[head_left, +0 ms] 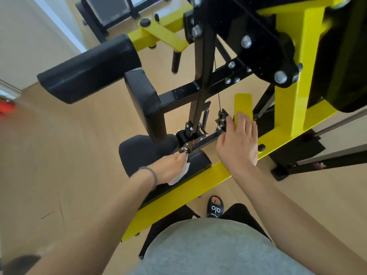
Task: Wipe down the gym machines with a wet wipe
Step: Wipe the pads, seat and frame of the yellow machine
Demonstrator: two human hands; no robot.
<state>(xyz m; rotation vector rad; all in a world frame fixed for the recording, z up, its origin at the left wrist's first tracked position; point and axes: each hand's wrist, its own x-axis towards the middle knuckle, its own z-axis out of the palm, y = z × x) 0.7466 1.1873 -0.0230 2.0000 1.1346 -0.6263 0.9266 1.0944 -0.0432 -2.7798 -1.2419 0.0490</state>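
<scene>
Head view, looking down on a yellow-and-black gym machine (286,108): the left hand (170,167) has its grip closed around a white wet wipe (179,174), pressing it at the near end of the chrome bar (200,142) where a cluster of bolts sits, just above the black seat pad (147,151). The wipe is bunched under the palm and fingers, with a fold trailing out on the near side toward the wrist, so most of it lies beneath the grip rather than beyond it. The right hand (238,141) lies flat with fingers straight, holding nothing, braced on the yellow frame just right of the bar's far end, near the pulley (222,120). To do this step well, I would judge it best to keep the cloth pressed firmly and draw it along the bar's full length toward the right hand, wrapping it around the bolts and joints (grime tends to gather there), then refold to a clean face before moving on to the pads. The braced hand should steady the body without straying near the cable (218,96). A sandalled foot (215,207) stands on the wooden floor (59,175) below.
</scene>
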